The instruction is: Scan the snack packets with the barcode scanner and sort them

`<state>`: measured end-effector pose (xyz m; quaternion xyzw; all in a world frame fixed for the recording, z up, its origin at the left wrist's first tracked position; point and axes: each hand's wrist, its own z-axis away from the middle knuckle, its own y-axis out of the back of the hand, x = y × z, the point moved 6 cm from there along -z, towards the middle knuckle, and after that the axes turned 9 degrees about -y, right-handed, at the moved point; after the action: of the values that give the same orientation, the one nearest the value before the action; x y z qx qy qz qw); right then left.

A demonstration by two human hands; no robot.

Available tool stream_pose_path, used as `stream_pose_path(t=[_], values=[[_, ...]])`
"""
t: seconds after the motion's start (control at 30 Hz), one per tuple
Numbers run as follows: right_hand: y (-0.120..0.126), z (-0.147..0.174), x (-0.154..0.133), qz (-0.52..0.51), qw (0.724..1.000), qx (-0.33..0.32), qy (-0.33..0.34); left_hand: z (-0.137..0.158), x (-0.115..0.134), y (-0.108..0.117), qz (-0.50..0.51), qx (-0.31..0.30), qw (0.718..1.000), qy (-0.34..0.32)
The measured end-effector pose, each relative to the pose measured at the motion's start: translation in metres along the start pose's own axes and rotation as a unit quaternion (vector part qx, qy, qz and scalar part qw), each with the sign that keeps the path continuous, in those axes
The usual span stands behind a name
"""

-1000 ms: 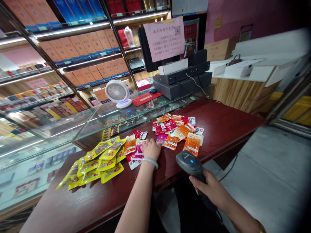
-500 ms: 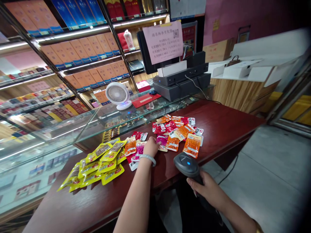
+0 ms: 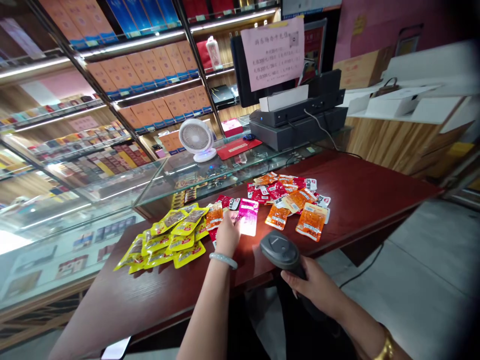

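The magenta packet (image 3: 248, 217) has shifted left in the head view, away from an orange packet (image 3: 277, 217), over the table (image 3: 375, 175); the left hand (image 3: 228, 234) pinches its left edge (bright light falls across it). The right hand (image 3: 317, 285) wraps its fingers around a scanner (image 3: 280, 251).

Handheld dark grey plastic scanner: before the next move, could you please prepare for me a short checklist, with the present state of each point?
1. Dark grey plastic scanner held in the right hand: ok.
2. Shiny magenta plastic packet held in the left hand: ok, fingers at its left edge.
3. Scanner aimed at the magenta packet: ok, apparently; its head points that way and the packet's lower part glows brightly.
4. Barcode readable on the magenta packet: cannot tell; the glow washes out details.
5. Bright yellow plastic packets lying singly: not ok, they overlap in a heap.
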<state>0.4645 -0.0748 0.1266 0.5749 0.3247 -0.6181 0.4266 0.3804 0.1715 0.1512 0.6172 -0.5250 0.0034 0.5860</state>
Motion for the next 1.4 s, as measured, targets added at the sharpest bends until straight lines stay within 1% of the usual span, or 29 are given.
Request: stream_pose_path(t=[0.03,0.1,0.13,0.2,0.27,0.3,0.33,0.4,0.47,0.5,0.57,0.63,0.7,0.8,0.9,1.03,1.13,1.23,1.33,1.4], values=[[-0.001,0.0,0.002,0.004,1.0,0.001,-0.004,0.0,-0.004,0.004,-0.001,-0.003,1.0,0.008],[-0.001,-0.001,0.004,0.014,1.0,0.005,-0.011,-0.001,-0.016,0.016,-0.009,-0.006,0.999,0.049],[0.0,-0.001,0.004,0.016,1.0,0.006,-0.012,-0.002,-0.02,0.025,-0.027,0.007,0.997,0.071],[0.002,0.0,0.004,0.015,1.0,0.005,-0.011,-0.004,-0.022,0.05,-0.106,0.076,0.987,0.093],[0.006,0.001,0.003,0.007,1.0,0.005,-0.006,-0.005,-0.01,0.067,-0.199,0.155,0.965,0.075],[0.008,0.001,0.002,0.003,1.0,0.007,-0.004,-0.005,0.0,0.068,-0.23,0.173,0.956,0.056],[0.011,0.002,0.003,0.0,1.0,0.011,-0.004,-0.005,0.011,0.062,-0.245,0.17,0.954,0.034],[0.016,0.004,0.005,-0.003,1.0,0.024,-0.008,-0.007,0.035,0.034,-0.234,0.111,0.966,-0.013],[0.021,0.006,0.009,-0.003,0.999,0.04,-0.018,-0.007,0.057,-0.004,-0.21,0.029,0.976,-0.054],[0.023,0.007,0.011,-0.003,0.999,0.046,-0.023,-0.006,0.066,-0.023,-0.203,-0.011,0.977,-0.064],[0.028,0.01,0.015,0.001,0.998,0.056,-0.034,-0.007,0.078,-0.056,-0.203,-0.081,0.974,-0.062],[0.032,0.014,0.018,0.011,0.997,0.066,-0.04,-0.009,0.082,-0.077,-0.215,-0.129,0.967,-0.051],[0.037,0.017,0.02,0.019,0.996,0.077,-0.043,-0.013,0.082,-0.086,-0.227,-0.158,0.96,-0.041],[0.044,0.02,0.022,0.015,0.995,0.089,-0.043,-0.014,0.075,-0.084,-0.23,-0.193,0.954,-0.019],[0.048,0.019,0.024,0.006,0.994,0.096,-0.046,-0.007,0.063,-0.071,-0.212,-0.214,0.953,0.01],[0.048,0.014,0.019,0.004,0.994,0.097,-0.046,0.009,0.048,-0.051,-0.193,-0.205,0.959,0.019],[0.045,0.009,0.011,0.0,0.995,0.088,-0.039,0.02,0.044,-0.041,-0.182,-0.194,0.964,0.018],[0.04,0.004,0.004,-0.015,0.997,0.072,-0.033,0.027,0.043,-0.035,-0.171,-0.187,0.967,0.021],[0.035,0.001,0.002,-0.023,0.998,0.057,-0.03,0.031,0.043,-0.033,-0.171,-0.176,0.969,0.008],[0.032,0.0,0.002,-0.023,0.998,0.048,-0.034,0.033,0.038,-0.032,-0.168,-0.167,0.972,0.009]])
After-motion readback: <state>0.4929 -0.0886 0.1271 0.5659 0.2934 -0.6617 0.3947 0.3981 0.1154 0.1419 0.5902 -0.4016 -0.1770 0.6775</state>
